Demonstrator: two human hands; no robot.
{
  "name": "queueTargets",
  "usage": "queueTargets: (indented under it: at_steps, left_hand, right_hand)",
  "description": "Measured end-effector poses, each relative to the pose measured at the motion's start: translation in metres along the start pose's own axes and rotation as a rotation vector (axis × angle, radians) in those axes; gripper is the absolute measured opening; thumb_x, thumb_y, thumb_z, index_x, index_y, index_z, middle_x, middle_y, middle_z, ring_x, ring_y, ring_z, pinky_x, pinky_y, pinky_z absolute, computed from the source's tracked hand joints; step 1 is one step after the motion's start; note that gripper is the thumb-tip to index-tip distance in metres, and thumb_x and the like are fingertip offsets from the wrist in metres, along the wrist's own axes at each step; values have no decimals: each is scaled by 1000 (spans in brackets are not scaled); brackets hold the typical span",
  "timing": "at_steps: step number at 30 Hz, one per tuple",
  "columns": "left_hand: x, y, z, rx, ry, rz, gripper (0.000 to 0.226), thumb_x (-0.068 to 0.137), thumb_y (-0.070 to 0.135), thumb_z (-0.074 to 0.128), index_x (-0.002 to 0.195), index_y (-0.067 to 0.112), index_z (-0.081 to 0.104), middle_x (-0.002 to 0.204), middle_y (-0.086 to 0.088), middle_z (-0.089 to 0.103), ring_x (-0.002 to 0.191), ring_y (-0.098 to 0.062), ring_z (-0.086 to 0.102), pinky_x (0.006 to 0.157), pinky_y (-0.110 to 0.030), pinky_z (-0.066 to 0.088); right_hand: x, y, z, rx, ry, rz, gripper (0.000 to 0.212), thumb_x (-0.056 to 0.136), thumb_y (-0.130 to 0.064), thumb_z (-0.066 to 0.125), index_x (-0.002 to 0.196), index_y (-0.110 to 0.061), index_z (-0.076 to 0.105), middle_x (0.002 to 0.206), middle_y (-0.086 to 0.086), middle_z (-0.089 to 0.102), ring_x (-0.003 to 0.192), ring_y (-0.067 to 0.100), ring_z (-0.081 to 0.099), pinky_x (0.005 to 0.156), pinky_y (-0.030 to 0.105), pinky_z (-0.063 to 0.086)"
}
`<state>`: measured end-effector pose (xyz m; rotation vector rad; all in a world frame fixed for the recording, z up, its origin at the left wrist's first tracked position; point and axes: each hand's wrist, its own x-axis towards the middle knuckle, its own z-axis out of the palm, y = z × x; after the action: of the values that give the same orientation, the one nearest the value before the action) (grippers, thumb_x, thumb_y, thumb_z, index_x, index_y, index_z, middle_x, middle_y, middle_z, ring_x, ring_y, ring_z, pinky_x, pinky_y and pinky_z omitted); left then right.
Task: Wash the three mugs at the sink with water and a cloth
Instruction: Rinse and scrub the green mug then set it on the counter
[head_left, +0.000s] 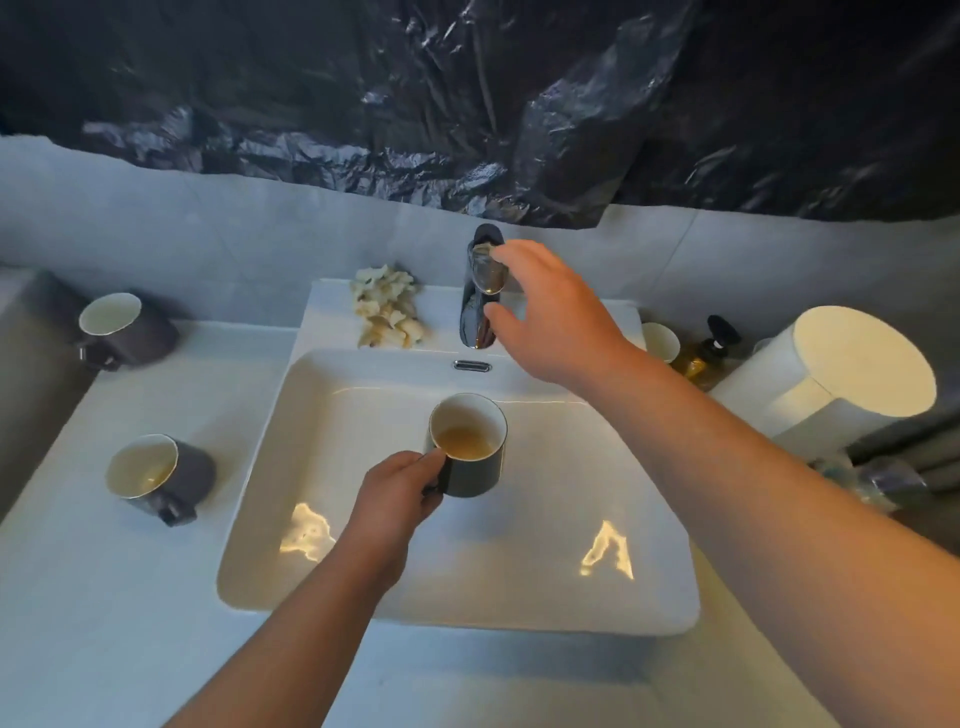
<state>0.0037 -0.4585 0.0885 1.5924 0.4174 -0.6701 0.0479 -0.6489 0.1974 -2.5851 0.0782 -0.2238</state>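
Mugs are what need washing, and one dark mug (470, 447) is held by its handle over the white sink (291, 499). The left hand (397, 493) has its grip closed tight on that handle. The mug is upright, just under the tap, and it has brown drink left in the bottom.

The right hand (545, 312) is up at the shiny tap (480, 291). Its fingers are spread around the lever on top, with the thumb lower down by the spout. I cannot tell if it is pressing the lever yet. No water is coming out that I can see.

What could go wrong? If the lever goes up too fast, water could hit the mug hard and splash the brown drink out over the worktop (156, 597). The mug is held by the handle only, so when it fills it may get heavy and tip. A wet handle could slip, and the mug could bang on the hard sink and chip. If the mug is a bit too far forward, the water could miss it.

The cloth (387, 309) is bunched up on the back edge of the sink, just left of the tap. Both hands are busy, so one must let go to get it.

Two more dark mugs wait on the left of the worktop, one near (156, 475) and one far (124, 325). An elbow could knock the near one.
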Motion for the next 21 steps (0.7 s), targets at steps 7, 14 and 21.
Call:
queueTargets:
  at_steps: [7, 14, 21]
  left_hand:
    - [4, 16, 37, -177, 96, -8, 17, 103, 16, 53, 99, 3, 63, 106, -13, 63, 113, -31, 61, 105, -42, 52]
    - [10, 15, 46, -233, 153, 34, 18, 102, 12, 53, 100, -3, 62, 105, -20, 62, 109, -32, 62, 101, -39, 53]
    - [16, 15, 52, -198, 166, 15, 14, 102, 16, 55, 100, 5, 64, 114, -18, 65, 113, -32, 63, 105, -44, 51]
  right_hand:
    - [47, 15, -4, -249, -119, -238, 8, 86, -15, 64, 90, -18, 57, 102, 4, 56, 89, 27, 53, 74, 39, 49]
    - [63, 9, -12, -438, -156, -327, 11, 81, -17, 61, 89, -15, 69, 90, 7, 69, 85, 30, 62, 72, 37, 55]
    - [65, 9, -16, -427, -159, -333, 10, 79, -17, 62, 87, -14, 68, 85, 7, 70, 81, 30, 61, 73, 38, 57]
